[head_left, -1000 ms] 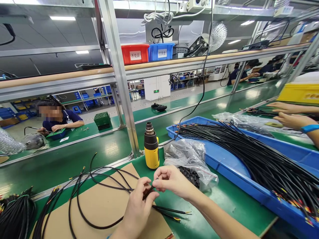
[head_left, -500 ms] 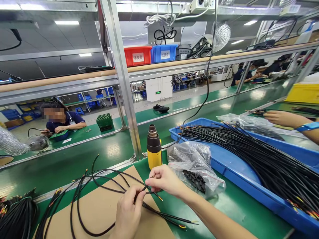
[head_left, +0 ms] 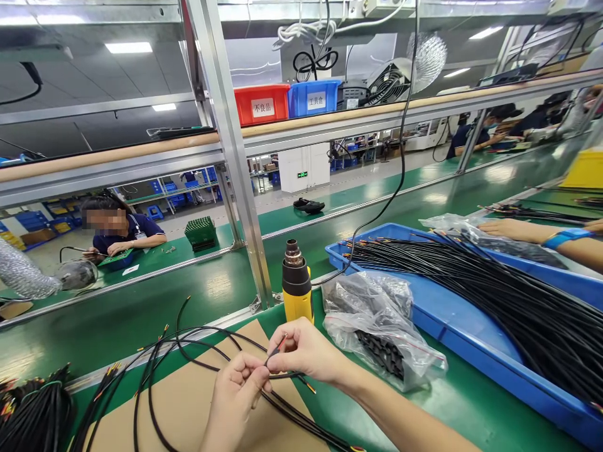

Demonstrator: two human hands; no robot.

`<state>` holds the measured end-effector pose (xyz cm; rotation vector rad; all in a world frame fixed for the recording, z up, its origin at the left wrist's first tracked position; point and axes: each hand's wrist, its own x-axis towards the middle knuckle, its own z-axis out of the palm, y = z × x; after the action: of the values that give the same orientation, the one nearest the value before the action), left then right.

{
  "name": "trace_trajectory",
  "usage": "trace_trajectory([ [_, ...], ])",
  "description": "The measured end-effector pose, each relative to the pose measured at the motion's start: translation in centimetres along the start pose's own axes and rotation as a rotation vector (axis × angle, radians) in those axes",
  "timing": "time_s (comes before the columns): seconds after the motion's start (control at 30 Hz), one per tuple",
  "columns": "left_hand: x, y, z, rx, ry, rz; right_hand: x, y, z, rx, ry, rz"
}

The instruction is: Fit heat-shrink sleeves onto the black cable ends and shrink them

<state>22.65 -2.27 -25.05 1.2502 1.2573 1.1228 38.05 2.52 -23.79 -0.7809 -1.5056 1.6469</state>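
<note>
Two bare hands are close together: the left hand (head_left: 234, 398) and right hand (head_left: 306, 350) pinch the forked end of a thin black cable (head_left: 276, 355) at six o'clock, over a brown cardboard sheet (head_left: 188, 408) on the green surface (head_left: 471, 414). A yellow-and-black heat gun (head_left: 296, 282) stands at twelve o'clock; a blue plastic tray (head_left: 499, 370) of black cables sits at three o'clock.

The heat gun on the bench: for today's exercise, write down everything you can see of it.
The heat gun stands upright with its stepped metal nozzle pointing up. Its lower body looks like yellow plastic, with a wide black band above. It rests on the green bench mat, and no hand touches it. A thin black cable runs down to its right side, though the join is hidden. A clear plastic bag lies just to its right.
</note>
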Motion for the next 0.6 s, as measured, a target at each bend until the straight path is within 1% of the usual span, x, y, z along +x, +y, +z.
trace_trajectory([
  [0.2,0.37,0.02,-0.06,-0.14,-0.068,-0.092,0.06,0.23,-0.17,-0.058,-0.012,-0.011],
  [0.33,0.54,-0.21,-0.23,-0.195,-0.103,-0.128,-0.02,0.3,-0.22,-0.11,-0.015,-0.04],
  [0.47,0.53,-0.33,-0.46,-0.203,-0.134,-0.133,-0.19,0.19,-0.23,-0.133,-0.009,-0.059],
  [0.6,0.42,-0.08,-0.63,-0.166,-0.145,-0.128,-0.5,-0.28,-0.13,-0.119,-0.019,-0.073],
])
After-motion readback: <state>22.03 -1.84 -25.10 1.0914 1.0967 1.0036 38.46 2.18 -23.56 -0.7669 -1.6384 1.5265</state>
